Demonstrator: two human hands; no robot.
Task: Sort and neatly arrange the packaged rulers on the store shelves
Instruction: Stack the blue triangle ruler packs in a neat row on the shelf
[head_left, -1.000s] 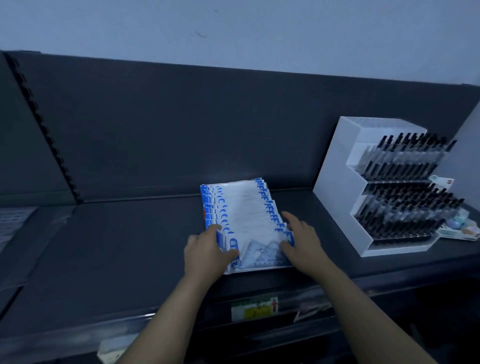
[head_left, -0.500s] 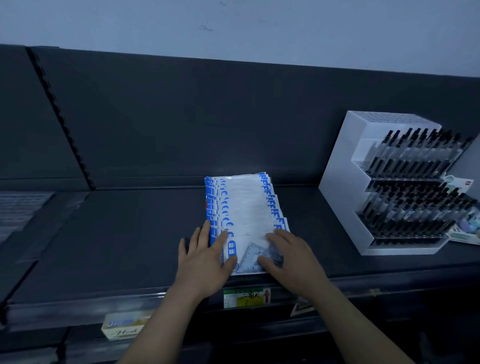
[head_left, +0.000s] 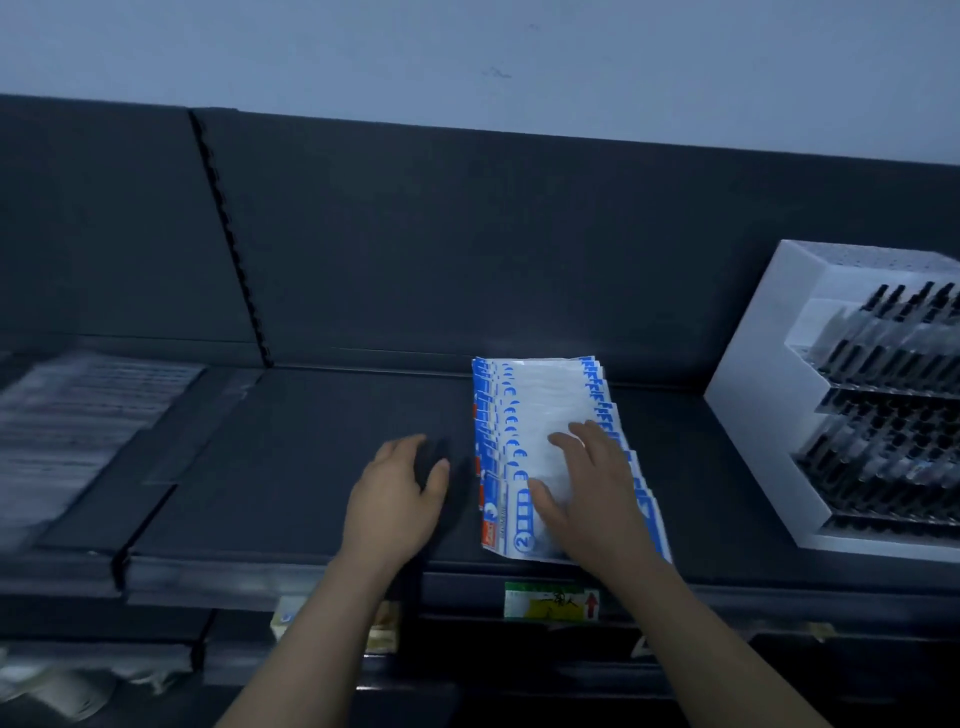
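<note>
A fanned stack of white-and-blue packaged rulers (head_left: 540, 410) lies flat on the dark shelf (head_left: 322, 447), running from the back panel to the front edge. My right hand (head_left: 587, 493) lies flat on top of the stack's near half, fingers spread and pressing down. My left hand (head_left: 397, 493) hovers just left of the stack over bare shelf, fingers loosely bent, holding nothing and apart from the packs.
A white tiered display of black pens (head_left: 862, 400) stands to the right of the stack. Clear flat packages (head_left: 67, 415) lie blurred on the neighbouring shelf at left. Price labels (head_left: 550, 601) hang on the shelf's front lip, with lower shelves beneath.
My left hand has come off the stack's left edge and moved left onto bare shelf. My right hand has shifted from the stack's near right corner onto its top. The view panned left.
</note>
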